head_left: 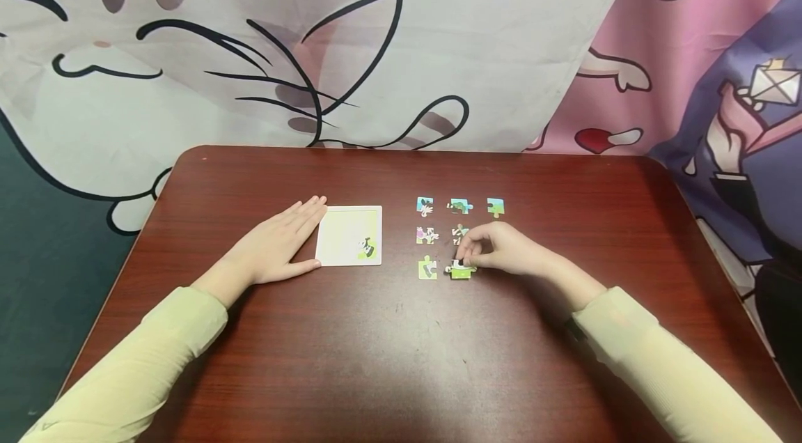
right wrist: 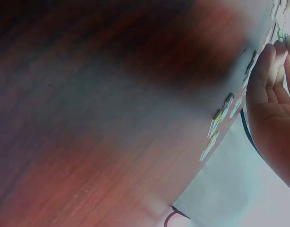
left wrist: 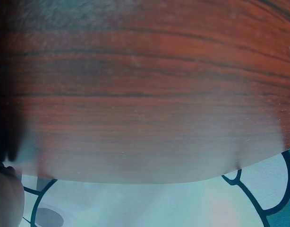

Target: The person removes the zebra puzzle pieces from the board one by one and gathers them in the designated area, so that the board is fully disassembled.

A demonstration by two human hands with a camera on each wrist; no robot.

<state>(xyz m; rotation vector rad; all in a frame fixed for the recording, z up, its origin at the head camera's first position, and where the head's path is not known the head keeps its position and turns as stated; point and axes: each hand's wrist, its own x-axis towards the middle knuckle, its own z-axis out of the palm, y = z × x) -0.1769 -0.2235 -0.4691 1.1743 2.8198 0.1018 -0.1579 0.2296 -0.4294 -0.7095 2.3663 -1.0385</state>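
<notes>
My right hand [head_left: 501,248] pinches a green and white puzzle piece [head_left: 461,273] at its upper edge, low over the table. Seen from the right wrist, the fingers [right wrist: 260,78] curve toward the thumb near the pieces. My left hand [head_left: 278,244] lies flat, fingers extended, with thumb and fingertips along the left edge of a square puzzle tray [head_left: 338,234]. One panda piece [head_left: 366,248] sits in that tray's lower right corner. In the left wrist view only a sliver of the hand [left wrist: 7,198] appears.
Several loose puzzle pieces lie in rows right of the tray, including a top right piece [head_left: 496,207], a middle left piece [head_left: 427,235] and a lower left piece [head_left: 427,268]. A brown wooden table [head_left: 376,352] bears everything. Behind its far edge hangs a cartoon cloth [head_left: 489,25].
</notes>
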